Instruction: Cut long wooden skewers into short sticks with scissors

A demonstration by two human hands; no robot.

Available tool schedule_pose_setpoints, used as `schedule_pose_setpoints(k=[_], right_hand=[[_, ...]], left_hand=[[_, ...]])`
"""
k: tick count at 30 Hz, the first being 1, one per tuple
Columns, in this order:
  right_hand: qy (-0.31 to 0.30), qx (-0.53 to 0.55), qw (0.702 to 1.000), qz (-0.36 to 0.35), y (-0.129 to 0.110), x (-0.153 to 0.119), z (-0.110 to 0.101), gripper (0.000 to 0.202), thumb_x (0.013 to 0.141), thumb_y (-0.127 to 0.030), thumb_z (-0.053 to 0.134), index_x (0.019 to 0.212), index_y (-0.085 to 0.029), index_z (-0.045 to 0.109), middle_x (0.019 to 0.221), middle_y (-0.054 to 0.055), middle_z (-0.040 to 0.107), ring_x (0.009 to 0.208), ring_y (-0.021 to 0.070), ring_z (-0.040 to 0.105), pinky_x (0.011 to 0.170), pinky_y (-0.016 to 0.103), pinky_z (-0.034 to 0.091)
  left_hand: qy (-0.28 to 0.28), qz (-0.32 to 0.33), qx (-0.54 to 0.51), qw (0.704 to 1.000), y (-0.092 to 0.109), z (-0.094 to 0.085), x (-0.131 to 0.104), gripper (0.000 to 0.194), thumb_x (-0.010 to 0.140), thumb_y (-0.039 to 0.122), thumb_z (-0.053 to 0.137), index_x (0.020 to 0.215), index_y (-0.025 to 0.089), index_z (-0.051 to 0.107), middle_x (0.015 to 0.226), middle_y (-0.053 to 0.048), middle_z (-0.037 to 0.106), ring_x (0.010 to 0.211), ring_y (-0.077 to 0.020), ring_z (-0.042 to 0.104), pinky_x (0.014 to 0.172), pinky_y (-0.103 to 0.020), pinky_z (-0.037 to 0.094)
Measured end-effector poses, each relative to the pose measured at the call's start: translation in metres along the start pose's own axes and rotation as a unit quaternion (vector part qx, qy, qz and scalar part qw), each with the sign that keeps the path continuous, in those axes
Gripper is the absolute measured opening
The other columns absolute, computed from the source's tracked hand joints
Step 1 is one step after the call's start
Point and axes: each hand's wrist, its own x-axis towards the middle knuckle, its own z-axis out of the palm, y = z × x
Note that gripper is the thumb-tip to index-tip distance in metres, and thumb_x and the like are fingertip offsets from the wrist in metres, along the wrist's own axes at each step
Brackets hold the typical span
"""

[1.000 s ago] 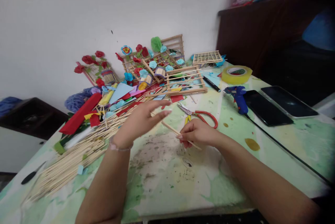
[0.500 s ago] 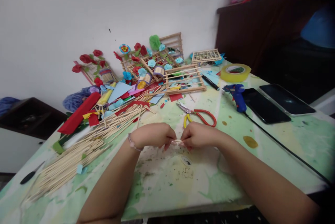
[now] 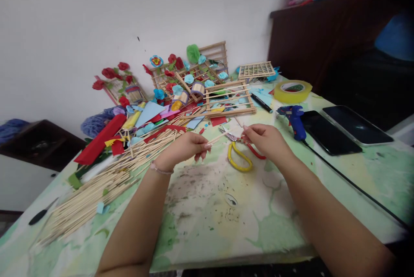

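Observation:
My left hand (image 3: 190, 146) pinches a pale wooden stick (image 3: 220, 137), which points up and to the right above the table. To its right, my right hand (image 3: 260, 136) has its fingers closed near a short stick (image 3: 238, 122); blur hides exactly how it is held. Beneath and between the hands lie scissors with one yellow and one red handle (image 3: 239, 165), their blades partly behind the held stick. A large pile of thin wooden sticks (image 3: 87, 203) spreads over the table left of my left arm.
Stick frames (image 3: 230, 98) and paper flowers (image 3: 110, 73) stand along the wall. Right of my right hand are a blue glue gun (image 3: 296, 124) with a cable, yellow tape (image 3: 293, 91), a black marker (image 3: 261, 102) and two phones (image 3: 330, 132). Red paper (image 3: 101, 140) lies left.
Both hands have moved up and apart from where they nearly touched. The stick between them now shows at an angle, and the yellow scissor handle is uncovered.

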Motion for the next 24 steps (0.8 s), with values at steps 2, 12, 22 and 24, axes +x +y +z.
schedule_pose_setpoints(k=[2,12,22,24], right_hand=[[0.015,-0.104,0.994,0.04,0.004,0.002,-0.002,0.036,0.082,-0.047,0.047,0.098,-0.019,0.061,0.084,0.007,0.066,0.069,0.0187,0.056,0.055,0.027,0.033],[-0.069,-0.285,0.956,0.003,0.006,-0.008,0.015,0.034,0.069,-0.029,0.055,0.1,-0.016,0.054,0.105,0.014,0.055,0.094,0.0267,0.053,0.068,0.031,0.039],[-0.129,-0.289,0.949,0.0,0.004,-0.011,0.006,0.038,0.069,-0.04,0.056,0.098,-0.015,0.056,0.105,0.015,0.055,0.096,0.0285,0.054,0.07,0.033,0.041],[-0.115,-0.302,0.946,0.01,0.0,-0.012,0.01,0.044,0.063,-0.037,0.061,0.1,-0.014,0.056,0.107,0.016,0.054,0.098,0.03,0.053,0.069,0.032,0.041]], left_hand=[[0.042,-0.002,-0.065,0.997,-0.002,-0.002,0.002,0.031,0.074,0.044,0.058,0.063,0.016,0.062,0.055,-0.001,0.059,0.045,-0.0086,0.048,0.048,-0.022,0.038],[0.098,0.012,-0.193,0.976,-0.005,-0.008,0.0,0.03,0.07,0.045,0.064,0.065,0.015,0.063,0.056,-0.001,0.059,0.046,-0.0081,0.046,0.05,-0.023,0.039],[0.132,0.017,-0.196,0.972,-0.005,-0.013,-0.001,0.03,0.071,0.043,0.064,0.065,0.014,0.063,0.054,-0.001,0.06,0.045,-0.008,0.046,0.05,-0.024,0.038],[0.135,0.011,-0.194,0.972,-0.007,-0.012,0.0,0.029,0.071,0.042,0.063,0.066,0.014,0.063,0.054,-0.001,0.06,0.044,-0.0077,0.045,0.049,-0.023,0.037]])
